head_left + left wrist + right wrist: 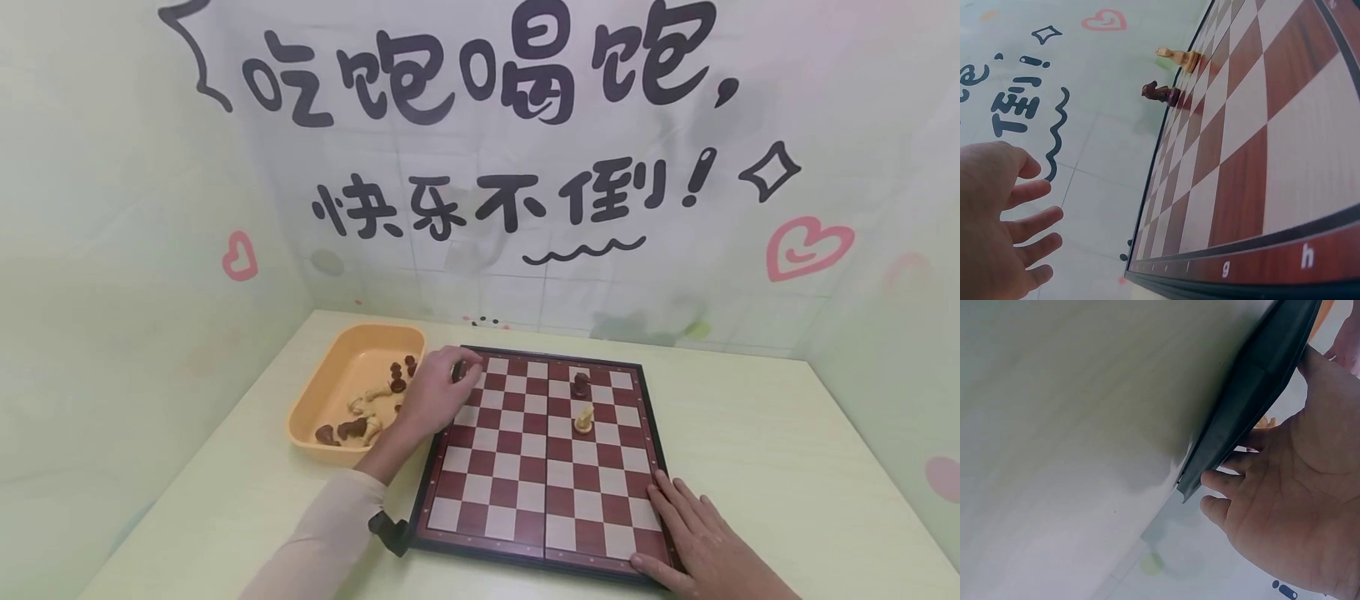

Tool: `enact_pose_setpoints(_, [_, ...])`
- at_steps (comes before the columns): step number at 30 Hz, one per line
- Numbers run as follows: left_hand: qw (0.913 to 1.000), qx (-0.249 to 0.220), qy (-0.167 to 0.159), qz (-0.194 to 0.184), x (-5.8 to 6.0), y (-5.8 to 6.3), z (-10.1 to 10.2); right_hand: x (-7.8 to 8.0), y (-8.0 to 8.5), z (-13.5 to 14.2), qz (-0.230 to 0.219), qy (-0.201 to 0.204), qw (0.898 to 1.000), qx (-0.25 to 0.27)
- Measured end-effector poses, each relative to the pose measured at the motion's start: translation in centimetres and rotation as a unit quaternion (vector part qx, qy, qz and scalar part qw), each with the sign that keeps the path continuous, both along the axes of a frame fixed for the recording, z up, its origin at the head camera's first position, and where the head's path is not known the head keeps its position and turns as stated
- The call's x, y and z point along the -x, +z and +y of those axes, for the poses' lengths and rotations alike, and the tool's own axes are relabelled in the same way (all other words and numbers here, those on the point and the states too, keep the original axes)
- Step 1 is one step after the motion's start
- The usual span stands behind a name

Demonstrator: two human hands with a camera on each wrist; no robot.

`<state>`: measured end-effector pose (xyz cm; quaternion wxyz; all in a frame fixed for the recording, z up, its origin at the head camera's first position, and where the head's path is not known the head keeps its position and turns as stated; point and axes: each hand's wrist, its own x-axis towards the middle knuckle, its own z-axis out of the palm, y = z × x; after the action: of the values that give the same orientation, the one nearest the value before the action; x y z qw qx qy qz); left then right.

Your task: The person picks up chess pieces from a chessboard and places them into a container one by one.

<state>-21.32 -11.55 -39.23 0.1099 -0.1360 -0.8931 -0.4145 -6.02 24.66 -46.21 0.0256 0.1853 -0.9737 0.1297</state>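
Observation:
My left hand (pixel 442 387) hovers over the back left corner of the chessboard (pixel 506 446). Its fingers are loosely bent, and in the left wrist view that hand (pixel 997 219) holds nothing visible. My right hand (pixel 701 533) lies along the board's front right edge, fingers extended and touching it; the right wrist view shows its palm (pixel 1297 481) beside the dark board side (pixel 1241 400). A dark knight (pixel 581 384) stands upright on the right half of the board. Just in front of it stands a cream chess piece (pixel 584 421), its exact kind unclear.
Left of the board is an orange tray (pixel 307 400) with several dark and cream chess pieces (pixel 352 429) lying in it. Behind the pale table (pixel 757 450) rises a printed wall sheet (pixel 465 275). A black strap-like thing (pixel 390 533) hangs by the board's near left corner.

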Motion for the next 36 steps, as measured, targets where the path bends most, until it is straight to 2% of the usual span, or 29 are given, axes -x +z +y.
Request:
enact_pose_setpoints(8, [0.9998,0.013,-0.007,-0.01,-0.4,-0.6,2.4,0.0,0.0,0.0,0.007,0.003,1.0,-0.001])
enact_pose_setpoints(18, [0.9992,0.031,-0.017,-0.018,-0.8,-1.1,4.2,0.0,0.0,-0.2,-0.02,-0.009,1.0,0.005])
enact_pose_setpoints(26, [0.9981,0.054,-0.028,-0.004,-1.1,-1.1,5.3,-0.1,-0.1,-0.1,-0.011,-0.005,1.0,0.002])
enact_pose_setpoints(30, [0.9974,0.066,-0.027,-0.01,-1.1,-1.4,6.0,-0.1,0.0,-0.1,0.0,-0.001,1.0,0.001])
enact_pose_setpoints(36, [0.9951,0.084,-0.049,-0.019,-1.2,-1.8,6.8,-0.1,0.0,-0.1,0.007,0.001,1.0,-0.001])
